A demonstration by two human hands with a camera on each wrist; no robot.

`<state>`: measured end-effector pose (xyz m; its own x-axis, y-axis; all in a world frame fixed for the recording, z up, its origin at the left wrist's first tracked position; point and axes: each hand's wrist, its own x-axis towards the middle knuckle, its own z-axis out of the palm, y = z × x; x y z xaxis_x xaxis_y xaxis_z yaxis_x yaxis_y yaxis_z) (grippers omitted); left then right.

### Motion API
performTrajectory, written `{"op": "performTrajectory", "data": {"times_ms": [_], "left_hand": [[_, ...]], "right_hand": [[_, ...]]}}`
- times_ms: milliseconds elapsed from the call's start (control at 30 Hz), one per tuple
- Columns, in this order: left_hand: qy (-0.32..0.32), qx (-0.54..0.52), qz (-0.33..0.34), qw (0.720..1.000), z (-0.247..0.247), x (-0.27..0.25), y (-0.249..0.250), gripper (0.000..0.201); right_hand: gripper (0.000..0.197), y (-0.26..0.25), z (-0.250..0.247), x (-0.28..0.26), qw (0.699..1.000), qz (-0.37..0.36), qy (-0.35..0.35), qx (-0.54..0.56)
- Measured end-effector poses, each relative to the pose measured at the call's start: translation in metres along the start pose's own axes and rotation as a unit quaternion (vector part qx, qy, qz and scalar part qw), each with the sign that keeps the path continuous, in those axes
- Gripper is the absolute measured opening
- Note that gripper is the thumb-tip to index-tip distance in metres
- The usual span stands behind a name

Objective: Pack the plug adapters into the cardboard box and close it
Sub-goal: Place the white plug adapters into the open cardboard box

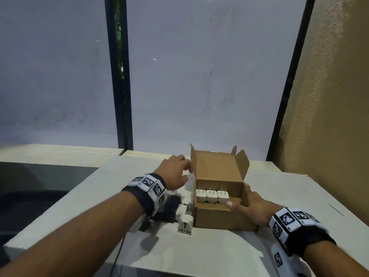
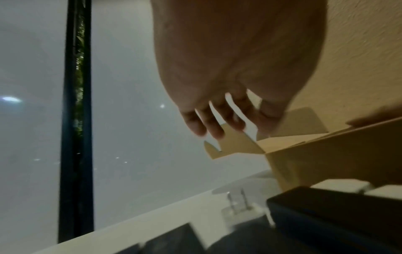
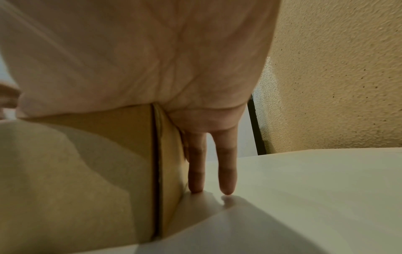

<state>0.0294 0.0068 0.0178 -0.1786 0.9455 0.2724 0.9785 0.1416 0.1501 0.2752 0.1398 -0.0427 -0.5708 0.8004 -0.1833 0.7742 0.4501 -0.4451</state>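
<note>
The cardboard box (image 1: pixel 219 218) stands on the white table (image 1: pixel 289 196) with its lid (image 1: pixel 215 166) upright. Three white plug adapters (image 1: pixel 212 196) sit in a row inside, prongs up. Loose adapters lie left of the box: a white one (image 1: pixel 185 224) and black ones (image 1: pixel 167 212). My left hand (image 1: pixel 177 172) hovers with relaxed fingers (image 2: pixel 213 127) at the lid's left side flap (image 2: pixel 234 146), holding nothing. My right hand (image 1: pixel 249 204) braces the box's near right corner, thumb along the front rim, straight fingers (image 3: pixel 196 171) flat against the right wall (image 3: pixel 169 154).
A frosted window with dark frame bars (image 1: pixel 121 76) rises behind the table, and a textured tan wall (image 1: pixel 329 96) stands on the right. The table edge (image 1: pixel 60 206) drops off on the left. A thin dark cable (image 1: pixel 117 256) hangs over the near edge.
</note>
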Motion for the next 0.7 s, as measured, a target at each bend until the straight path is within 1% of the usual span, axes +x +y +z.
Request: {"op": "performTrajectory", "data": {"times_ms": [33, 100, 133, 167, 233, 267, 333, 433, 500, 567, 600, 667, 700], "left_hand": [[-0.062, 0.004, -0.010, 0.998, 0.002, -0.003, -0.008, 0.031], [-0.180, 0.032, -0.025, 0.983, 0.012, -0.008, -0.016, 0.040], [-0.213, 0.053, -0.030, 0.975, 0.019, -0.010, -0.018, 0.041], [-0.225, 0.069, -0.033, 0.971, 0.025, -0.011, -0.018, 0.039], [-0.222, 0.080, -0.027, 0.971, 0.030, -0.012, -0.015, 0.035], [-0.217, 0.081, -0.022, 0.973, 0.030, -0.012, -0.012, 0.035], [-0.216, 0.085, -0.019, 0.973, 0.028, -0.012, -0.004, 0.040], [-0.243, 0.128, -0.009, 0.961, 0.025, -0.012, 0.010, 0.051], [-0.238, 0.159, 0.006, 0.958, 0.028, -0.011, 0.016, 0.048], [-0.213, 0.168, 0.017, 0.962, 0.031, -0.011, 0.019, 0.044], [-0.199, 0.166, 0.018, 0.966, 0.032, -0.010, 0.020, 0.044], [-0.180, 0.155, 0.013, 0.971, 0.032, -0.010, 0.021, 0.043], [-0.172, 0.146, 0.010, 0.974, 0.032, -0.009, 0.021, 0.042]], "right_hand": [[0.122, -0.001, 0.000, -0.001, 1.000, -0.001, -0.003, 0.001], [0.131, -0.002, -0.001, -0.004, 1.000, -0.007, -0.004, 0.003], [0.136, -0.004, -0.002, -0.006, 1.000, -0.010, -0.004, 0.003], [0.144, -0.004, -0.003, -0.007, 1.000, -0.013, -0.006, 0.003], [0.162, -0.004, -0.003, -0.007, 1.000, -0.013, -0.008, 0.001], [0.165, -0.003, -0.003, -0.007, 1.000, -0.013, -0.009, -0.002], [0.164, -0.003, -0.003, -0.006, 1.000, -0.008, -0.010, -0.013], [0.162, -0.003, -0.003, -0.006, 1.000, 0.004, -0.005, -0.026], [0.160, -0.001, -0.002, -0.005, 1.000, 0.007, -0.007, -0.022], [0.150, -0.001, -0.001, -0.004, 1.000, 0.006, -0.006, -0.012], [0.142, -0.001, -0.002, -0.005, 1.000, 0.008, -0.002, -0.012], [0.117, -0.002, -0.001, -0.007, 1.000, 0.015, 0.013, -0.021], [0.109, -0.003, -0.002, -0.008, 1.000, 0.015, 0.017, -0.022]]}}
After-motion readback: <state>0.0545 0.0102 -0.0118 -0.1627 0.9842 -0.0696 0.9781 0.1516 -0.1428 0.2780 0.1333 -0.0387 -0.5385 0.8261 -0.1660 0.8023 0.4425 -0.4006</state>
